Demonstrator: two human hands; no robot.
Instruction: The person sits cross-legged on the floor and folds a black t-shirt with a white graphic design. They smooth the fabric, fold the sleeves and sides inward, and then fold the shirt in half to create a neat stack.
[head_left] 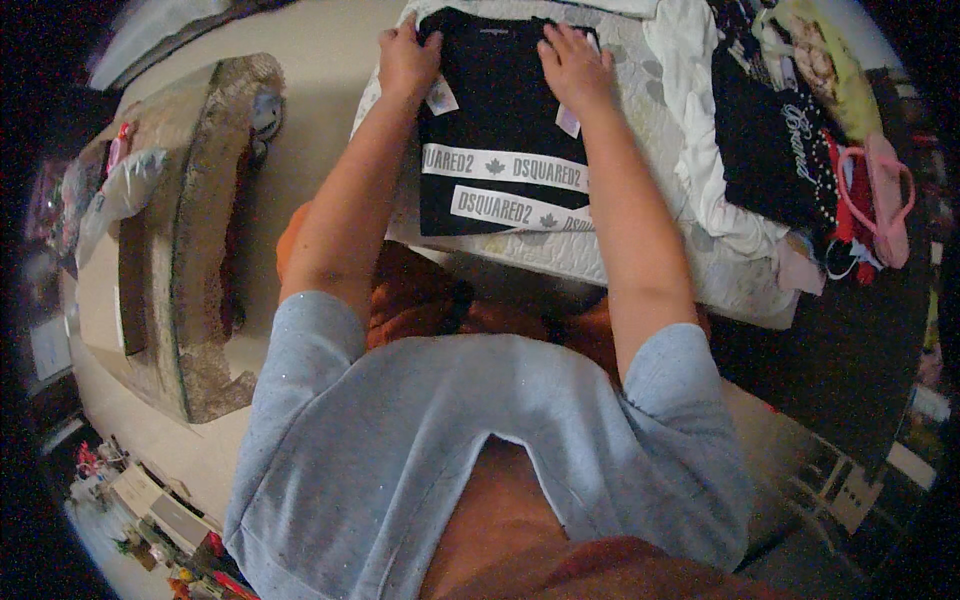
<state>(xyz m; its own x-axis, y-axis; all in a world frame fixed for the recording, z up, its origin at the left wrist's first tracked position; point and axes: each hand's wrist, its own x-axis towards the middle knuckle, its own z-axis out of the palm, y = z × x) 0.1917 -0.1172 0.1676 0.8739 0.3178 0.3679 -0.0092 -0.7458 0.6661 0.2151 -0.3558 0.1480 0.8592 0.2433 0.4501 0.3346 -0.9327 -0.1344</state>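
Note:
A black T-shirt (495, 95) lies folded into a neat rectangle on a pale quilted pad in front of me. White bands with grey lettering and leaf shapes cross its lower half. My left hand (408, 62) rests at the shirt's upper left corner, its thumb and fingers apart. At the upper right corner, my right hand (578, 68) lies on the cloth with its fingers stretched out. A small white patch (441, 96) shows beside my left wrist, and another pale patch (568, 121) by the right one.
The quilted pad (640, 262) runs under the shirt. To its right are a crumpled white cloth (700, 150), a black garment with white lettering (770, 150) and a pink strap-like item (885, 195). A lace-edged brown cover (215, 200) drapes over furniture at left.

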